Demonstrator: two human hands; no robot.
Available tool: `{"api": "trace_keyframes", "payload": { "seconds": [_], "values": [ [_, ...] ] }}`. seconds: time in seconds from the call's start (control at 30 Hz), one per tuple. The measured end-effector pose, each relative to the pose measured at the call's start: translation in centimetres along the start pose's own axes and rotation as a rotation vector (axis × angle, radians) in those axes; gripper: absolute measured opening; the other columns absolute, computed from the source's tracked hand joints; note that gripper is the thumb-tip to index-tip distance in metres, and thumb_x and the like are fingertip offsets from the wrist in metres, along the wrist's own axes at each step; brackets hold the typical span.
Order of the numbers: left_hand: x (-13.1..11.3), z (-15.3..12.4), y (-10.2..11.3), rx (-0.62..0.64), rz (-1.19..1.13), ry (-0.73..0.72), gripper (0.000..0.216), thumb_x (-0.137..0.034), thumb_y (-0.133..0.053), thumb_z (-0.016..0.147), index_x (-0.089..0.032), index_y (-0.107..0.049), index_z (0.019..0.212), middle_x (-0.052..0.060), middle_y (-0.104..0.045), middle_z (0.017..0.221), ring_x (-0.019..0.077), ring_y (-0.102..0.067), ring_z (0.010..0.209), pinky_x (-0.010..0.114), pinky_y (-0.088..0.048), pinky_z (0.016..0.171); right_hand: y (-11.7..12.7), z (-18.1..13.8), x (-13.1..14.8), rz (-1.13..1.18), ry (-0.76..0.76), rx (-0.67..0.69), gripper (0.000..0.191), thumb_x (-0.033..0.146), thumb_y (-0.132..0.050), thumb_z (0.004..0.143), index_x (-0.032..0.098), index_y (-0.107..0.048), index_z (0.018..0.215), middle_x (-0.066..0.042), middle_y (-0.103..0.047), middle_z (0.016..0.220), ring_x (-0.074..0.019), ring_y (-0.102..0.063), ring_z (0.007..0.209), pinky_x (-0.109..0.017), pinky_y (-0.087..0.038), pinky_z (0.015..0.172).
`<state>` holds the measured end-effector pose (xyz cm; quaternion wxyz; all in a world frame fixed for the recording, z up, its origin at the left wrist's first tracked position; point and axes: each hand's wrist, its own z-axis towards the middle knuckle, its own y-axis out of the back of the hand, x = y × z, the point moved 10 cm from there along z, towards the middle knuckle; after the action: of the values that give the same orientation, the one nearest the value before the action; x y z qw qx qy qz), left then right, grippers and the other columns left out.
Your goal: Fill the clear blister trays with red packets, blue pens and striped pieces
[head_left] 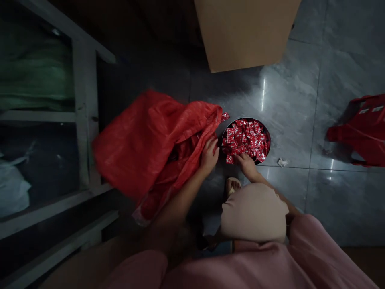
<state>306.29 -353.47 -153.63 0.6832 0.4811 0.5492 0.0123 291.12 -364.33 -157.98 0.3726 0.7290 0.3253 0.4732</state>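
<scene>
At bowl (266, 130) of packets (248, 136), right hand (247, 166); against red sack (144, 140), left hand (209, 155); cannot tell if grips closed.

red sack (144, 140), red pkts (245, 136) w/ white print, grey marbled flr tiles (288, 104); tan box (246, 36), dusty-pink top (228, 267)

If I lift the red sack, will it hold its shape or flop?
The red sack would probably flop: its sides are creased and folded. Its rim likely gives easily, looking thin and wrinkled near the left hand. Anything inside could slip out, as its mouth gapes open.
</scene>
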Motion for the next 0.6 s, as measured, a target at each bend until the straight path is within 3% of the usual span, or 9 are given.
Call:
{"api": "trace_keyframes", "payload": {
  "seconds": [0.1, 0.2, 0.33, 0.43, 0.5, 0.6],
  "values": [
    [-0.9, -2.3, -2.1, 0.090, 0.039, -0.049, 0.049, -0.033, -0.061, 0.088, -0.017, -0.052, 0.133, 0.015, -0.051, 0.130, 0.0248, -0.053, 0.122, 0.040, -0.045, 0.105, 0.7, 0.8, -0.4, -0.017, -0.071, -0.029, 0.034, 0.015, -0.046, 0.093, 0.021, -0.064, 0.121, -0.013, -0.063, 0.106, -0.0258, -0.057, 0.097, -0.036, -0.048, 0.085],
    [-2.5, -4.1, -6.1, 0.298, 0.076, -0.179, 0.034, -0.026, -0.062, 0.087, -0.020, -0.061, 0.120, 0.011, -0.057, 0.115, 0.0221, -0.059, 0.107, 0.037, -0.051, 0.094, 1.2, 0.1, -1.0, 0.020, -0.129, -0.073, 0.032, 0.016, -0.042, 0.095, 0.019, -0.065, 0.117, -0.013, -0.062, 0.106, -0.0229, -0.058, 0.092, -0.032, -0.048, 0.079],
    [-2.5, -2.7, -8.2, 0.361, 0.149, -0.167, 0.017, -0.019, -0.058, 0.088, -0.019, -0.068, 0.103, 0.008, -0.060, 0.101, 0.0204, -0.061, 0.094, 0.036, -0.051, 0.085, 3.5, -1.0, -0.6, 0.027, -0.095, -0.156, 0.029, 0.024, -0.043, 0.097, 0.019, -0.068, 0.111, -0.012, -0.062, 0.104, -0.0228, -0.058, 0.090, -0.032, -0.048, 0.077],
    [-3.1, -1.3, -7.3, 0.353, 0.079, -0.171, 0.018, -0.024, -0.066, 0.084, -0.019, -0.068, 0.101, 0.008, -0.060, 0.102, 0.0199, -0.061, 0.093, 0.034, -0.051, 0.084, 8.1, 0.9, 0.6, 0.002, -0.019, -0.294, 0.029, 0.029, -0.044, 0.097, 0.018, -0.069, 0.105, -0.012, -0.062, 0.098, -0.0237, -0.057, 0.092, -0.035, -0.047, 0.083],
    [-3.7, -1.1, -5.4, 0.319, 0.021, -0.154, 0.016, -0.028, -0.068, 0.083, -0.018, -0.068, 0.095, 0.008, -0.061, 0.100, 0.0200, -0.061, 0.092, 0.034, -0.051, 0.084, 11.2, 4.7, 1.1, -0.019, 0.017, -0.349, 0.030, 0.029, -0.042, 0.098, 0.018, -0.069, 0.104, -0.012, -0.063, 0.099, -0.0237, -0.057, 0.095, -0.036, -0.046, 0.087],
    [-4.6, -1.6, 0.0, 0.202, -0.028, -0.094, 0.013, -0.030, -0.062, 0.087, -0.019, -0.067, 0.090, 0.008, -0.063, 0.095, 0.0207, -0.061, 0.093, 0.036, -0.051, 0.088, 12.5, 13.7, 1.0, -0.135, -0.008, -0.201, 0.032, 0.024, -0.040, 0.098, 0.015, -0.067, 0.112, -0.015, -0.063, 0.107, -0.0240, -0.057, 0.099, -0.036, -0.045, 0.089]
  ]
}}
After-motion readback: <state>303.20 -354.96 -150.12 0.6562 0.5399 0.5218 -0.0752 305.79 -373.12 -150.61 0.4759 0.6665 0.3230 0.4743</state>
